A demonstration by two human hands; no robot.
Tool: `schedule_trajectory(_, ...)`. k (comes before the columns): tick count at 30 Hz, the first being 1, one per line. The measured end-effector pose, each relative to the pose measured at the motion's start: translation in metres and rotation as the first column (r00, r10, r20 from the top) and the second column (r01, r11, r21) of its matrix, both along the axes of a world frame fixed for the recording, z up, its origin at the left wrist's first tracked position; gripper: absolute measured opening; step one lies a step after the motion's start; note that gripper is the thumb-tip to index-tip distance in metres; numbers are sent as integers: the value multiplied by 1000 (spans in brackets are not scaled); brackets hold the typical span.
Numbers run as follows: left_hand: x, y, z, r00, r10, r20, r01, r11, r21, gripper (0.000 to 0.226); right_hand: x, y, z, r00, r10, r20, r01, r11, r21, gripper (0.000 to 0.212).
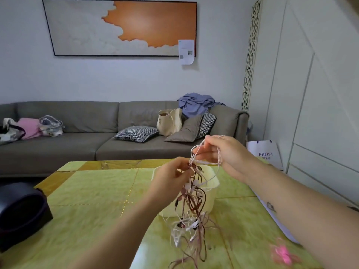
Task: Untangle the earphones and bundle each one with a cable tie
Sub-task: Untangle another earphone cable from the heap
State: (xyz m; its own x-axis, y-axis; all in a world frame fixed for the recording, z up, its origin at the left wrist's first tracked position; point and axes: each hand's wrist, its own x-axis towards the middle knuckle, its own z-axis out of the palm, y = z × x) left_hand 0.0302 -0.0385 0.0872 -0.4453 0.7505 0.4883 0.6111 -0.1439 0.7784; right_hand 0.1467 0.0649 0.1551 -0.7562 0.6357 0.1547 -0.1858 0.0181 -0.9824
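Observation:
A tangle of earphones [191, 206], dark red, pink and white cords knotted together, hangs in the air over the yellow-green table [93, 200]. My left hand [171, 177] pinches the dark red cords at the top of the tangle. Up and to the right, my right hand [219, 152] holds a loop of white cord pulled out of the tangle. The loose ends trail down onto the table. A pink cable tie [282, 253], blurred, lies near the table's right front.
A cream plastic basket [210, 189] stands on the table behind the hanging cords. A black rounded box [21, 210] sits at the table's left edge. Beyond the table is a grey sofa [77, 136] with bags and cushions. A white paper bag [266, 154] leans at the right.

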Motion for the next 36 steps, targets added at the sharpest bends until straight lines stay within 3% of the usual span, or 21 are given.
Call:
schedule_trajectory(3,4,-4,6,997,13,72,-21,994,110,21,2,2,-10,991,-66,-117,8,898,-439,35)
schedule_trajectory(5,7,-7,12,996,11,92,-25,988,154,14,3,1,-14,990,-79,-120,9,867,-498,34)
schedule_trajectory(8,9,-11,18,998,31,55,-38,990,136,14,4,1,-17,996,-36,-80,-4,894,-447,34)
schedule_trajectory(11,4,-15,22,994,25,105,-33,996,77,16,7,4,-14,998,-13,-66,-12,932,-362,34)
schedule_trajectory(14,2,-20,25,989,-81,120,87,995,-41,21,11,0,-9,999,14,-37,-22,974,-225,36)
schedule_trajectory(16,3,-21,21,984,-144,108,157,980,-121,23,14,-3,-4,999,54,8,-53,994,-92,35)
schedule_trajectory(18,5,-20,16,988,-139,70,147,981,-129,11,17,-3,1,995,42,94,-54,991,126,35)
schedule_trajectory(21,2,-17,8,992,-82,94,91,990,-103,8,24,-1,11,965,-137,225,-15,823,567,33)
schedule_trajectory(23,-3,-17,6,997,-30,78,40,990,-134,13,29,2,14,941,-192,280,-45,746,664,31)
schedule_trajectory(26,-7,-14,6,983,131,-131,-157,965,-211,18,30,6,11,891,-219,398,-152,682,715,32)
schedule_trajectory(29,-8,-8,8,868,234,-437,-364,899,-242,13,26,-2,11,839,-255,482,-254,599,759,31)
schedule_trajectory(31,-9,-4,9,828,243,-505,-411,876,-251,16,22,-7,13,832,-283,478,-269,548,792,32)
schedule_trajectory(33,-11,-2,10,851,238,-468,-397,875,-277,17,20,-4,13,835,-325,443,-226,532,816,33)
schedule_trajectory(34,-11,-2,11,895,230,-382,-355,887,-296,18,20,0,12,839,-330,432,-200,551,810,34)
schedule_trajectory(36,-11,-4,12,980,195,-33,-196,930,-310,21,19,8,4,858,-280,432,-152,664,732,35)
